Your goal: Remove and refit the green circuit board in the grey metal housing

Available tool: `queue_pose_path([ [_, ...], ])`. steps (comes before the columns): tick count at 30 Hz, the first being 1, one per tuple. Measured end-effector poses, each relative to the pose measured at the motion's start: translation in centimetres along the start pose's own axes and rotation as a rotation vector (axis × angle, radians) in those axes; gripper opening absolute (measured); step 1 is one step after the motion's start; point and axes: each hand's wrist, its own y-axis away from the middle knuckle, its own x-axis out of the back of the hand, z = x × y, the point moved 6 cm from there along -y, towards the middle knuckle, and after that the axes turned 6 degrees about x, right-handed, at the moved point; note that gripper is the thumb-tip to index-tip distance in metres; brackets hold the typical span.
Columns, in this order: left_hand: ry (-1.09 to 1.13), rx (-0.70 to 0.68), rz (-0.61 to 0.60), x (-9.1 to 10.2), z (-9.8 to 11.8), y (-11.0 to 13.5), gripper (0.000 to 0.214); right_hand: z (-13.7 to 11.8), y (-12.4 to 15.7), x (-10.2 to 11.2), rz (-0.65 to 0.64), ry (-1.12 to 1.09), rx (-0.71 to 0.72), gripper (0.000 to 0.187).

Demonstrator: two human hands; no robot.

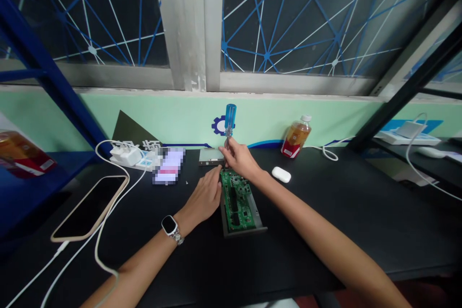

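Note:
A green circuit board point(238, 202) lies in a shallow grey metal tray point(245, 232) on the black table. My right hand point(240, 158) is closed around the shaft of a screwdriver point(230, 118) with a clear blue handle, which stands nearly upright over the board's far end. Its tip is hidden behind my fingers. My left hand point(205, 195), with a watch on its wrist, lies along the tray's left side. The fingers of that hand are together and grip the far left edge. Just beyond both hands is a flat grey metal cover point(211, 155).
To the right are a white earbud case point(281, 174) and a drink bottle point(296, 137). A phone point(90, 208), white cables point(103, 231) and a power strip point(144, 159) lie on the left. A second screen point(169, 166), blurred, rests by the strip. The wall and windows rise behind.

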Motion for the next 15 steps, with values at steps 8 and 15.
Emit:
queue_pose_path([
  [8,-0.008,0.052,-0.068,-0.31,-0.37,-0.04,0.055,0.58,0.22,-0.25,-0.039,0.054,-0.038,0.021],
  [15,0.016,0.032,-0.069,-0.35,-0.69,-0.20,0.055,0.88,0.37,-0.42,-0.068,0.072,-0.048,0.022],
])
